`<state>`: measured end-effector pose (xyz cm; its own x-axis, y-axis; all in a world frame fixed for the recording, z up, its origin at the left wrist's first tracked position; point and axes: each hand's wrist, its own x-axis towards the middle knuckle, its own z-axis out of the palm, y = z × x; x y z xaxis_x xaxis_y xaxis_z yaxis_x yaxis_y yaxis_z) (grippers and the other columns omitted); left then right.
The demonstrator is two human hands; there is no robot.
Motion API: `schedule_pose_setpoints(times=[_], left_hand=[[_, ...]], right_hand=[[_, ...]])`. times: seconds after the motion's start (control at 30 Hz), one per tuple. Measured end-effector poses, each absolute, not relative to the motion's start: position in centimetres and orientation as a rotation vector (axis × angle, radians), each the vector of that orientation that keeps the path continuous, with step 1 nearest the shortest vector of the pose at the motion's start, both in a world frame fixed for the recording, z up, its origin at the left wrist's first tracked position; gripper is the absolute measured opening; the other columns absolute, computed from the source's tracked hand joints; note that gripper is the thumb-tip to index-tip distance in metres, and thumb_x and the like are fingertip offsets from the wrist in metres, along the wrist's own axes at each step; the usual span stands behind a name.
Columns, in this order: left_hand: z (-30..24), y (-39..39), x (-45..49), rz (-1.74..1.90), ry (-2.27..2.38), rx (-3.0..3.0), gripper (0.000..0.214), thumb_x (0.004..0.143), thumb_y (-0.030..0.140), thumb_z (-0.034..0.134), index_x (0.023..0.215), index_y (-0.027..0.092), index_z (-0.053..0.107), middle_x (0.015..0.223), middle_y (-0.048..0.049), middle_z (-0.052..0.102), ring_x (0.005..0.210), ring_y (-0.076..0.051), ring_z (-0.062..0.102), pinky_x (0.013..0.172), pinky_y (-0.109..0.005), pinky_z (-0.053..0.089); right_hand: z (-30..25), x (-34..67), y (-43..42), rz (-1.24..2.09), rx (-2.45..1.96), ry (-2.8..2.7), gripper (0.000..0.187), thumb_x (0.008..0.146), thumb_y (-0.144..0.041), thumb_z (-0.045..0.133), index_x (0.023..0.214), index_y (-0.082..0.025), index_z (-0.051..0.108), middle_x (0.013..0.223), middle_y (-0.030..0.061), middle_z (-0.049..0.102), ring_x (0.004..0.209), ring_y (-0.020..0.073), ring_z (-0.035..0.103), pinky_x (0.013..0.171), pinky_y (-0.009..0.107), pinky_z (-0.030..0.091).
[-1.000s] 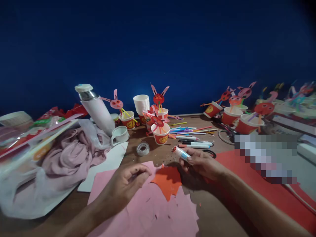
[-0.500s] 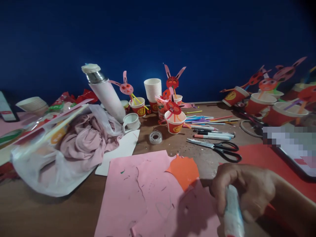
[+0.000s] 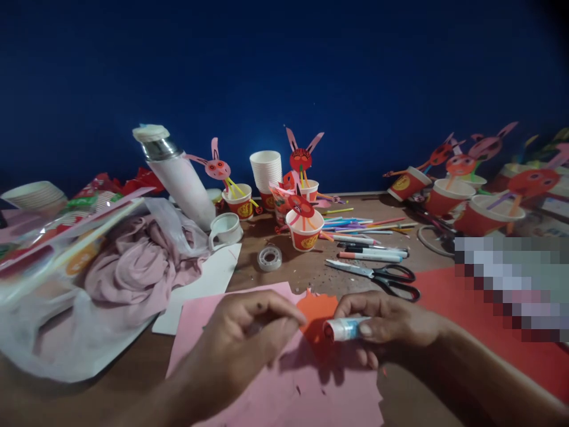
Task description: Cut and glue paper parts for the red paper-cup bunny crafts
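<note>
Seated view of a craft counter (image 3: 391, 391), with the orange paper cut-out (image 3: 316, 313) taken as landmark. The right hand (image 3: 391, 325) lies just right of the cut-out, its fingers (image 3: 355, 305) closed around a glue stick (image 3: 345, 328) held nearly level, the tip pointing left and meeting the cut-out's right edge. The left hand (image 3: 249, 332) lies just left of the cut-out, its fingers pinched together at the paper's left edge; whether they actually grip the paper cannot be told. The cut-out rests on a pink paper sheet (image 3: 275, 385). Beyond the cut-out lie scissors (image 3: 377, 274) and a roll of clear tape (image 3: 269, 258), then a row of marker pens (image 3: 373, 252) and a red paper cup (image 3: 304, 230) carrying a paper rabbit face. A white flask (image 3: 178, 178) leans far to the left, beside a bag of pink cloth (image 3: 128, 267). A red paper sheet (image 3: 448, 302) lies to the right.

Technique, as a judgement: gluing goes best with the paper held flat by the free hand near the edge, the stick drawn in short light strokes toward the margin, and the pink sheet kept underneath to catch excess.

Writing: the red cups bear a round yellow emblem, too small to read; the glue stick's label is blurred; no brand can be read.
</note>
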<state>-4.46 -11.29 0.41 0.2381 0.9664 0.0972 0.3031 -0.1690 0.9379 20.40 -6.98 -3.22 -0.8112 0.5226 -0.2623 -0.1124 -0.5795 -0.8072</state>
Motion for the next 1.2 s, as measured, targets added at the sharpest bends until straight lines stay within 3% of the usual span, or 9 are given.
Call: schedule_pose_setpoints(times=[0.2, 0.6, 0.9, 1.2], left_hand=[[0.1, -8.7, -2.2, 1.108, 1.156, 1.973, 0.009, 0.075, 0.022, 0.06, 0.084, 0.019, 0.062, 0.061, 0.0023, 0.056, 0.054, -0.009, 0.049, 0.05, -0.02, 0.04], [-1.5, -8.2, -2.2, 1.198, 1.066, 2.413, 0.007, 0.077, 0.014, 0.059, 0.083, 0.017, 0.058, 0.069, -0.0009, 0.06, 0.061, -0.01, 0.051, 0.056, -0.023, 0.04], [-1.7, -8.4, -1.8, 1.174, 1.104, 2.392, 0.012, 0.08, 0.011, 0.051, 0.078, 0.016, 0.061, 0.065, -0.002, 0.06, 0.059, -0.01, 0.052, 0.056, -0.022, 0.043], [-1.6, -8.4, -1.8, 1.207, 1.118, 2.399, 0.012, 0.077, 0.011, 0.053, 0.085, 0.017, 0.06, 0.068, -0.002, 0.061, 0.06, -0.011, 0.052, 0.056, -0.023, 0.043]], right_hand=[[-3.4, 19.2, -7.5, 2.2, -0.739, -1.02, 0.032, 0.075, -0.037, 0.066, 0.094, -0.013, 0.058, 0.058, -0.0013, 0.057, 0.045, 0.0045, 0.048, 0.042, 0.015, 0.03], [-3.3, 18.5, -7.3, 2.198, -0.747, -1.09, 0.027, 0.077, -0.037, 0.064, 0.094, -0.015, 0.059, 0.06, -0.0022, 0.054, 0.049, 0.004, 0.045, 0.046, 0.014, 0.031], [-3.5, 18.8, -7.3, 2.162, -0.799, -1.066, 0.027, 0.077, -0.035, 0.064, 0.095, -0.016, 0.059, 0.061, -0.0024, 0.054, 0.048, 0.0039, 0.047, 0.044, 0.013, 0.032], [-3.3, 18.5, -7.6, 2.12, -0.813, -1.099, 0.024, 0.08, -0.034, 0.062, 0.097, -0.017, 0.059, 0.062, -0.0025, 0.054, 0.05, 0.0036, 0.047, 0.046, 0.012, 0.034]])
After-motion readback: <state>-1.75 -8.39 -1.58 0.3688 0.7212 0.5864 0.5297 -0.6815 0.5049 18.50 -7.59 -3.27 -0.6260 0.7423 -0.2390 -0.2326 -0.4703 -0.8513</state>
